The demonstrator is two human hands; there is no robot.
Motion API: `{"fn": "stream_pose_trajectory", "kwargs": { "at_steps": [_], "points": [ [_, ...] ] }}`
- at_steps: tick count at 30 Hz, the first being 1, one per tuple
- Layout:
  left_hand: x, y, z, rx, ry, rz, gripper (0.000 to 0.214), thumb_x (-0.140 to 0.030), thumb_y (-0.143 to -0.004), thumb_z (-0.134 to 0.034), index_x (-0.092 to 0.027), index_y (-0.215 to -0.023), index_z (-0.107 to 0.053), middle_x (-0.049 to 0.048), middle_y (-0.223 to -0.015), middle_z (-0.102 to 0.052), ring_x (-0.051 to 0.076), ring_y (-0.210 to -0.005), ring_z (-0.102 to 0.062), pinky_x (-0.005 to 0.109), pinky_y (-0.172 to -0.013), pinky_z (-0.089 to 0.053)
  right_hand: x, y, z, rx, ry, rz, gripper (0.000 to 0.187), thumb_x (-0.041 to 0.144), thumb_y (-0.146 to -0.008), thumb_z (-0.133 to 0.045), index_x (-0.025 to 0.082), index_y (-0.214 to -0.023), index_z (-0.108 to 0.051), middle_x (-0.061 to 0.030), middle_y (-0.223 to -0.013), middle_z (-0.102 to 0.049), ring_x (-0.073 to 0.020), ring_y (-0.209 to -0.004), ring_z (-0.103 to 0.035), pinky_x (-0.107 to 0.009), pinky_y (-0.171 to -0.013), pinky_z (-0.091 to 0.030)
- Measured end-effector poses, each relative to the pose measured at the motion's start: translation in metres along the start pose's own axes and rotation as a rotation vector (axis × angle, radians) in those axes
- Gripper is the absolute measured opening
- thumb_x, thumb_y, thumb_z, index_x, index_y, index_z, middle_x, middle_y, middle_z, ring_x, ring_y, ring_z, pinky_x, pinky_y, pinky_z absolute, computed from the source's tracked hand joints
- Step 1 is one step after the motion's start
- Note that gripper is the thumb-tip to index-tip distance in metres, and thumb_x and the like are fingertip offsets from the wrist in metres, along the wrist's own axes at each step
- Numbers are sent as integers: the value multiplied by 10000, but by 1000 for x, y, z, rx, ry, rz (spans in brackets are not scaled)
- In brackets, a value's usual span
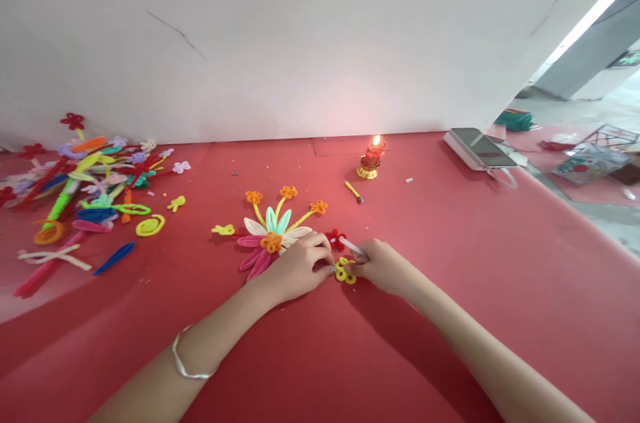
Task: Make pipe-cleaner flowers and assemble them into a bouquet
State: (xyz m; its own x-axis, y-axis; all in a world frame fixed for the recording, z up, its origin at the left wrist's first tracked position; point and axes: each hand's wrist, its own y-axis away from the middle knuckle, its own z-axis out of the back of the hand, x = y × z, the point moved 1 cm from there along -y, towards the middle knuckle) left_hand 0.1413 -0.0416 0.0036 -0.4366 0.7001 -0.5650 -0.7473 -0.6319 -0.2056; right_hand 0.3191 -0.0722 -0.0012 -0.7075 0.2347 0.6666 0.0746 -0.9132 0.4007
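My right hand (pixel 381 267) is closed around a whitish glue stick (pixel 353 247) that points up and left. Its fingertips also touch a yellow pipe-cleaner flower (pixel 345 271). On the flower's left side, my left hand (pixel 309 261) pinches a small greyish bit, too small to make out. Just beyond the hands lies a red pipe-cleaner flower (pixel 336 239). Partly under my left hand is a larger flower piece with pink, white and mint petals (pixel 257 256) and an orange centre (pixel 271 243). Orange flowers on yellow stems (pixel 289 193) fan out behind it.
A lit red candle (pixel 373 155) burns in a gold holder beyond my hands, with a short yellow stick (pixel 353 191) near it. Pipe-cleaner pieces (pixel 95 189) pile up at the left. A phone (pixel 481 147) lies on a white box near the table's right edge.
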Motion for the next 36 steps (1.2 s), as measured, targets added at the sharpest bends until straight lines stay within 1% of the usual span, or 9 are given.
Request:
{"fn": "stream_pose_trajectory", "kwargs": {
  "at_steps": [5,10,13,16,21,24,27,31,36],
  "points": [
    [0,0,4,48,17,-1,110,-159,-802,-551,-190,-732,-630,16,-857,-585,139,-785,-521,285,-732,-429,7,1,1,-9,44,-37,341,215,-637,-579,194,-519,-259,51,-476,-286,-73,-439,-228,-237,-438,-182],
    [-2,-1,4,32,0,9,106,-166,-801,-555,-188,-722,-621,15,-860,-588,142,-801,-520,287,-748,-427,14,2,0,-10,192,-75,269,210,-643,-551,202,-512,-316,37,-488,-349,-94,-438,-293,-252,-444,-193],
    [-3,-2,1,16,-1,31,111,-183,-819,-544,-182,-731,-613,19,-861,-587,146,-816,-517,288,-754,-429,14,2,-1,-20,221,-69,276,223,-653,-543,203,-509,-308,41,-479,-330,-95,-439,-283,-256,-450,-181],
    [-3,-2,0,5,-15,31,105,-202,-835,-536,-181,-762,-608,18,-843,-585,146,-811,-508,281,-740,-427,9,2,0,-14,103,-13,322,217,-658,-541,197,-515,-253,57,-476,-248,-77,-442,-217,-255,-453,-158],
    [-7,1,3,-8,-111,-58,156,-214,-874,-474,-184,-872,-627,35,-852,-586,144,-790,-505,280,-721,-423,0,-1,10,164,-330,201,395,215,-664,-551,196,-545,-175,77,-511,-154,-58,-476,-147,-245,-468,-136],
    [-11,4,4,-32,-264,-192,238,-182,-882,-418,-190,-951,-645,57,-863,-587,156,-779,-497,308,-713,-410,-3,-2,15,201,-462,184,374,202,-663,-540,201,-546,-185,90,-481,-157,-53,-460,-135,-248,-460,-115],
    [-15,6,3,-33,-409,-288,272,-171,-861,-418,-199,-1031,-628,67,-887,-584,184,-817,-487,349,-732,-387,-4,-2,15,209,-494,175,362,194,-656,-538,202,-534,-197,93,-451,-177,-49,-440,-144,-249,-448,-110],
    [-17,7,1,39,-520,-320,275,-210,-842,-434,-184,-1051,-609,74,-883,-567,211,-843,-470,367,-737,-364,-5,-2,14,217,-546,159,346,178,-641,-538,207,-533,-211,95,-435,-183,-45,-417,-154,-244,-429,-101],
    [-20,6,0,96,-562,-339,273,-238,-830,-442,-152,-1039,-595,67,-844,-557,211,-831,-466,371,-753,-361,-6,-4,17,215,-717,76,358,159,-608,-556,215,-544,-208,110,-403,-188,-37,-385,-146,-233,-398,-80]
  ]
}}
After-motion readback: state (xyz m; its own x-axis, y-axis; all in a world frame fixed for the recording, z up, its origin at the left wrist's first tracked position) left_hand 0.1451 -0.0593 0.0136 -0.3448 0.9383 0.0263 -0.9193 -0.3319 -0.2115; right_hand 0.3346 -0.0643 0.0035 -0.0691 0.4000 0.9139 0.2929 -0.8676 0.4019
